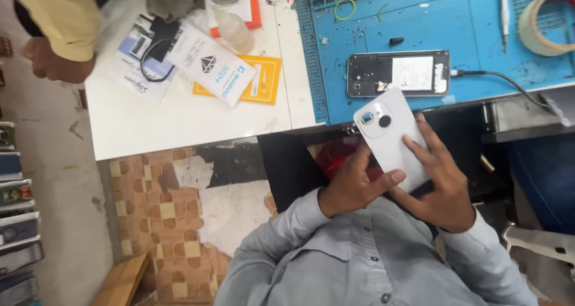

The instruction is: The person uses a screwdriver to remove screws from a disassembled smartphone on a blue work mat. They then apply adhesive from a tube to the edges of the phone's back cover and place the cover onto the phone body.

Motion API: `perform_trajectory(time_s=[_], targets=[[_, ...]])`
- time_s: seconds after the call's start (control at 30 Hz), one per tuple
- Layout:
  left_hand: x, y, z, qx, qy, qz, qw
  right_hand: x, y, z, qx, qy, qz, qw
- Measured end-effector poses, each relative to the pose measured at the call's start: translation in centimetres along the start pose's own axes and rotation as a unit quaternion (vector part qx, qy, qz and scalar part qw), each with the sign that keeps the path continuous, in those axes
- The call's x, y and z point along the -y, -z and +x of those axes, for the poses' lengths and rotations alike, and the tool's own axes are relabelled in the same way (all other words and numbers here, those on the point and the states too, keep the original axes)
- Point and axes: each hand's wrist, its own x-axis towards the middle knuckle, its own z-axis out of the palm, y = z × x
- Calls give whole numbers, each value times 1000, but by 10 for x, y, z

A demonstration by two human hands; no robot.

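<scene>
Both my hands hold a white phone back cover point(388, 126) with round camera cut-outs, tilted above my lap just in front of the bench edge. My left hand point(353, 187) grips its lower left side, thumb pressed along the bottom edge. My right hand point(440, 189) supports it from the right, fingers spread over its surface. Just beyond it, an opened phone body point(398, 73) lies flat on the blue work mat point(479, 24), with a black cable point(509, 81) plugged into its right end.
A tape roll point(548, 21) and a slim tool point(504, 9) lie at the mat's back right. The white table point(179, 117) to the left carries packets, a yellow card point(266, 81) and a black cable. Another person's hand and yellow sleeve point(57, 18) are at the top left.
</scene>
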Motion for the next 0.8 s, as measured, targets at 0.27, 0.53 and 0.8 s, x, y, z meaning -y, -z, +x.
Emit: perform_trajectory(time_s=[0.27,0.53,0.8], targets=[[15,-19,-8,44,108,125,985,-19,34,-53,-107,-121,755,636],[53,4,27,326,178,435,821,-56,10,-48,-115,-166,787,583],[66,16,61,435,166,508,725,-79,-1,30,-55,-246,769,587]])
